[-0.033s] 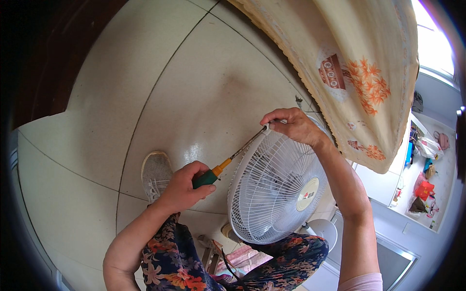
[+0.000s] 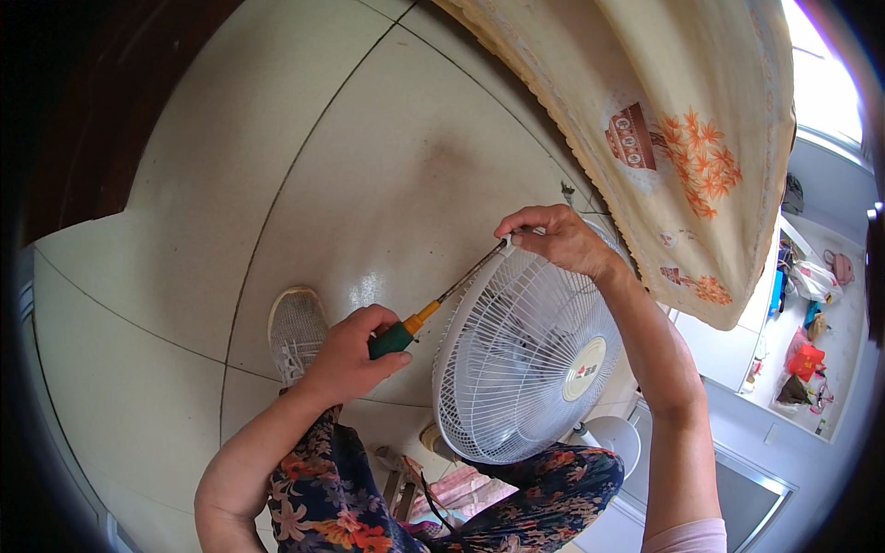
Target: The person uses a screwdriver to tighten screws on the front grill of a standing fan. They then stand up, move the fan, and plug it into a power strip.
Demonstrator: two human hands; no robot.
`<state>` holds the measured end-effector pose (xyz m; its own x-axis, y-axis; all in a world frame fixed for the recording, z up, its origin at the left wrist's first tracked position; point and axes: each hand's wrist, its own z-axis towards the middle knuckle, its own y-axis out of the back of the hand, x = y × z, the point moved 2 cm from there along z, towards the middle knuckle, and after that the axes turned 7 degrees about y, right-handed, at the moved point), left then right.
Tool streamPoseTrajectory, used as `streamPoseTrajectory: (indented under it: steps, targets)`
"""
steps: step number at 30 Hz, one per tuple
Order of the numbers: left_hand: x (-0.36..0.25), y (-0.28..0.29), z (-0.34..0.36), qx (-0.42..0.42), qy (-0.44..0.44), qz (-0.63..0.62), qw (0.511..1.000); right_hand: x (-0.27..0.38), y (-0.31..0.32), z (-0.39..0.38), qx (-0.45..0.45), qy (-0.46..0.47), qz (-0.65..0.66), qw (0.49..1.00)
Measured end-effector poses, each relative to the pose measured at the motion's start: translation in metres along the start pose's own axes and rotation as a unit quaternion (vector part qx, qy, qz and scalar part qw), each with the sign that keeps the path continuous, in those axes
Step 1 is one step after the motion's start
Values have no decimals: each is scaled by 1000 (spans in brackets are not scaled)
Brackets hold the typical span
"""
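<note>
My left hand point(image 2: 348, 355) is closed round the green handle of a screwdriver point(image 2: 422, 315) with a yellow collar. Its thin metal shaft slants up and to the right, and the tip meets the rim of a white electric fan point(image 2: 516, 369). At that spot the thumb and fingers of my right hand point(image 2: 560, 241) pinch the edge of the fan's guard, by a small white clip point(image 2: 507, 247). The wire guard is tilted, its round centre badge point(image 2: 584, 369) facing right. Whether a screw sits under the tip is too small to tell.
A cream cloth with orange flowers point(image 2: 664, 138) hangs at the upper right. The fan's round white base point(image 2: 612, 441) lies beside my knee. My grey shoe point(image 2: 298, 332) rests on the tiled floor point(image 2: 304, 184). Farther right, a shelf holds bags and small items point(image 2: 808, 361).
</note>
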<state>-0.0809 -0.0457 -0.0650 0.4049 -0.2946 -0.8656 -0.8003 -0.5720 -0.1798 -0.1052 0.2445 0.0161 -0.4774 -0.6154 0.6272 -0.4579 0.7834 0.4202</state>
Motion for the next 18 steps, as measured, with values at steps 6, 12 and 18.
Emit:
streamPoseTrajectory:
  steps: [6,12,18]
  targets:
    - [-19,2,4,84,167,-21,982,-1,0,0,1,-2,2,1000]
    - [-6,0,5,99,89,-86,987,-3,0,1,6,-2,2,1000]
    - [-10,-2,8,46,59,4,997,-1,-1,1,0,11,21,1000]
